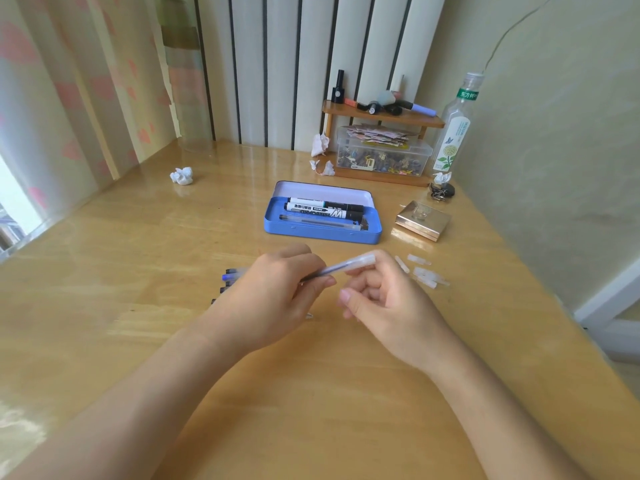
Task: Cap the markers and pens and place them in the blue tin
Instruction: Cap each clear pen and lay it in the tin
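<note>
Pale wood of a glossy desk [138, 258] carries a crumpled tissue [181, 176] at far left. Nearer, the ends of several pens [227, 280] poke out from behind the left hand [273, 299], which hides their barrels. That hand grips the barrel of a translucent pen [341, 266]; the right hand [384, 296] pinches its capped far end. Beyond them sits the open blue tin [322, 233] holding two markers [325, 207] and one clear pen. Right of the hands, loose clear caps [424, 271] lie blurred, their number hard to tell.
</note>
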